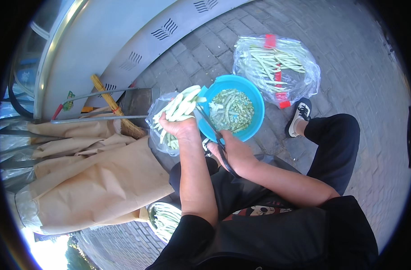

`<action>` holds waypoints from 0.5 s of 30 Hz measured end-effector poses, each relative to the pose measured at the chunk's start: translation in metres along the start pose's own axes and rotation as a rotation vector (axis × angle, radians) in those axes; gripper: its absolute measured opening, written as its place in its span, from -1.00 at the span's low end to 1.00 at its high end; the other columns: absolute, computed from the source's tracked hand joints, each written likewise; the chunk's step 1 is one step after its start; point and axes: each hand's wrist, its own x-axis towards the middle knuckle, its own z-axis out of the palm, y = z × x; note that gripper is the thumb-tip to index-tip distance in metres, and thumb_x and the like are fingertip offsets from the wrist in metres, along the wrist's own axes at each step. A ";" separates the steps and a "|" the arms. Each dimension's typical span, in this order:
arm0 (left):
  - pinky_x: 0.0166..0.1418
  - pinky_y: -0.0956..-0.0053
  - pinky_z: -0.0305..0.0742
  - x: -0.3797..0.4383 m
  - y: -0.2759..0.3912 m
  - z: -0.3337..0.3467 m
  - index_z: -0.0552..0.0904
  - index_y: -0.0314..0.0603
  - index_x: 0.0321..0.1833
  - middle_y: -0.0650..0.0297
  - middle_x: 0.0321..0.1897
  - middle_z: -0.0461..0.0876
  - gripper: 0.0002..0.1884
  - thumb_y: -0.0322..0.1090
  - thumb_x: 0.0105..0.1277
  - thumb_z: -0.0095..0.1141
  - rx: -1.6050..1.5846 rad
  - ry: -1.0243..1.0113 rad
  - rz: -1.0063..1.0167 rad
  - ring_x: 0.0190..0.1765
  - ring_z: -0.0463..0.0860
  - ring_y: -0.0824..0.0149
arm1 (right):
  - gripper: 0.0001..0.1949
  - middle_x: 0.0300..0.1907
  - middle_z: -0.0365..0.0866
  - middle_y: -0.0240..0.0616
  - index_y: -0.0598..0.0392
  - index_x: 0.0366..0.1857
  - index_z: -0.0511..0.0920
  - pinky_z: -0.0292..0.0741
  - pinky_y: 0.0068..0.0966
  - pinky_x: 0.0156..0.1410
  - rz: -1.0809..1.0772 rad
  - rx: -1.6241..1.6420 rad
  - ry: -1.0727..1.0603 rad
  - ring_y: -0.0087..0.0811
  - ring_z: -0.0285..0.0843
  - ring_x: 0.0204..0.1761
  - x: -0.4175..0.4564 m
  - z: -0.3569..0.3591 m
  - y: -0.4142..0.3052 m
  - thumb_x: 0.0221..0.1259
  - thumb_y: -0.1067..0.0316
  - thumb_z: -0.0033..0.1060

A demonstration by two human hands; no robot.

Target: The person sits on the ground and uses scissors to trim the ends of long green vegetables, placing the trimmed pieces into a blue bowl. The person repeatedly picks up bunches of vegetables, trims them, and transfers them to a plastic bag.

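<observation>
My left hand [180,126] grips a bunch of pale green bean pods [183,103], their ends pointing up and right towards the rim of a blue plastic basin [260,109]. In my right hand [237,152] are black-handled scissors [215,128], their blades reaching up to the bean ends at the basin's left edge. Cut bean pieces and trimmings [234,109] lie in the basin. Beneath my left hand, a clear plastic bag [154,135] holds more beans [171,143]. How far the scissor blades are apart is hard to tell.
A clear bag with red stripes [311,79] holds long green beans [269,60] beyond the basin. At left are a straw broom [107,94], a metal dustpan [138,99] and brown paper covering [100,182]. A round container of beans [165,219] stands by my left elbow. A white metal panel [138,40] borders the paving.
</observation>
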 end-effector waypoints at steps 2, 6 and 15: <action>0.26 -0.05 0.43 0.007 0.006 -0.003 0.55 -0.32 0.01 0.07 -0.01 0.61 -0.50 -0.02 0.21 -0.11 -0.015 -0.003 0.016 0.10 0.57 0.00 | -0.54 -0.23 0.65 -0.01 0.14 0.07 0.41 0.47 -0.14 -0.04 -0.042 0.015 0.032 0.03 0.63 -0.14 -0.007 0.004 0.003 0.37 -0.05 0.04; 0.23 -0.06 0.46 0.008 0.007 -0.003 0.56 -0.30 0.00 0.08 -0.04 0.63 -0.50 -0.01 0.20 -0.11 -0.027 -0.011 -0.004 0.08 0.59 0.00 | -0.55 -0.27 0.65 -0.06 0.15 0.04 0.42 0.48 -0.20 -0.07 -0.114 -0.071 0.134 -0.03 0.64 -0.19 -0.008 0.008 0.010 0.36 -0.05 0.05; 0.31 -0.04 0.37 0.008 0.016 -0.003 0.56 -0.31 0.10 0.06 0.06 0.62 -0.42 -0.02 0.11 -0.07 -0.080 -0.075 0.027 0.17 0.55 -0.01 | -0.43 -0.19 0.64 0.11 0.26 0.06 0.39 0.47 -0.12 0.02 -0.133 0.214 -0.076 0.07 0.62 -0.10 -0.008 0.003 0.005 0.40 -0.17 -0.05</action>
